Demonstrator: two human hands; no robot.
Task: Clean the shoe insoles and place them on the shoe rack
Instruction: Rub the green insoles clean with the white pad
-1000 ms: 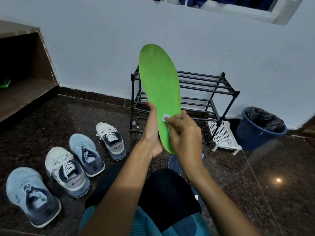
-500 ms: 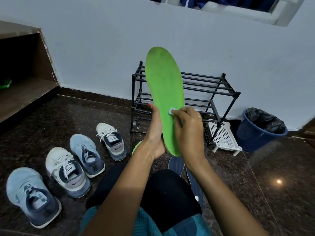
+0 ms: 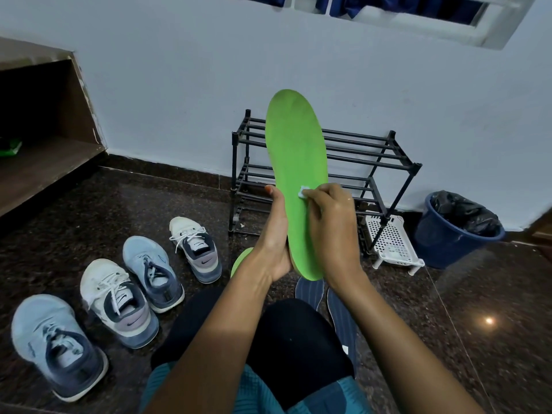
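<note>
- The left hand holds a green insole by its lower end.
- The green insole stands up tall in the air, and the black shoe rack shows behind it.
- The left thumb lies along the insole's left edge. The other left fingers are behind the insole, so I cannot see them.
- The right hand pinches a small white wipe in its curled fingers.
- The wipe is pressed on the green face, near the middle of the insole.
- The shoe rack stands on the dark floor, close to the pale wall.
- A second green insole peeks out from behind the left wrist, low down by the floor.
- Two dark blue insoles lie on the floor just under the hands, next to the person's knee.
- Four shoes sit in a row on the floor at the left.
- A white tray with holes sits by the rack's right leg.
- A blue bin with a black bag stands at the right, near the wall.
</note>
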